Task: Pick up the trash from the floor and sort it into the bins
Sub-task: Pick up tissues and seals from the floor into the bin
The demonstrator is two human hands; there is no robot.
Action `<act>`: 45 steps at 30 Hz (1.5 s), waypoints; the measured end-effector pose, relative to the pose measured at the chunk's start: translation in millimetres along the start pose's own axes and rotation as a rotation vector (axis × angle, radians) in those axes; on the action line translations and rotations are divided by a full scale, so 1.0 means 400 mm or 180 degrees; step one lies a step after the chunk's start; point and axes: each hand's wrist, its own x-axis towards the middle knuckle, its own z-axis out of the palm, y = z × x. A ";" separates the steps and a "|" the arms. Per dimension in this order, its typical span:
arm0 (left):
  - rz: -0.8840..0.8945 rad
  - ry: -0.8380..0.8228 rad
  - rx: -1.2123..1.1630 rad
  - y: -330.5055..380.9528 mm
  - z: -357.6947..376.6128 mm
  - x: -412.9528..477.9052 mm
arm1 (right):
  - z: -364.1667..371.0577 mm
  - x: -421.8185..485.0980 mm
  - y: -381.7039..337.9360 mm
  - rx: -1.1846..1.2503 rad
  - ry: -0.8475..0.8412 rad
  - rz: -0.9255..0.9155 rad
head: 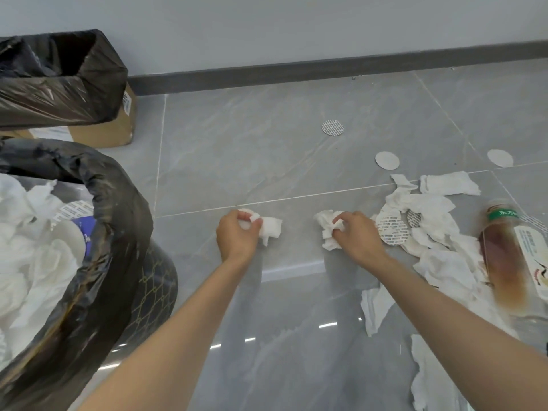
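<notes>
My left hand [237, 232] clutches a tissue [271, 229] and my right hand [357, 232] grips another tissue [326, 229], both low over the floor [296, 161].

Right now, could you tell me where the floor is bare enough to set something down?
Bare tile runs from the cardboard box to the patterned disc, and between the left hand and right hand. The right side is crowded: tissues, plain discs, the bottle.

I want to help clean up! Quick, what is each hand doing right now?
Left hand: fingers curled round a white tissue.
Right hand: fingers pinching a crumpled tissue.
</notes>
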 end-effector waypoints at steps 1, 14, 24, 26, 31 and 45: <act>0.0056 0.0021 -0.0171 0.022 -0.005 -0.015 | -0.009 -0.013 -0.018 0.0322 0.0103 0.0084; 0.1216 0.0692 -0.1028 0.339 -0.332 -0.157 | -0.295 -0.155 -0.436 0.4010 -0.0368 -0.0132; 0.0821 0.1351 -0.0843 0.257 -0.687 -0.200 | -0.244 -0.261 -0.793 0.2916 -0.1373 -0.0890; 0.0635 0.1285 -0.0759 0.216 -0.726 -0.202 | -0.208 -0.275 -0.824 0.2515 -0.1387 -0.1021; 0.0309 0.0580 0.0031 0.147 -0.769 -0.205 | -0.178 -0.303 -0.836 0.1491 -0.1550 -0.1352; 0.1534 -0.0203 0.0163 0.302 -0.520 -0.300 | -0.374 -0.324 -0.433 0.1440 -0.0662 -0.0395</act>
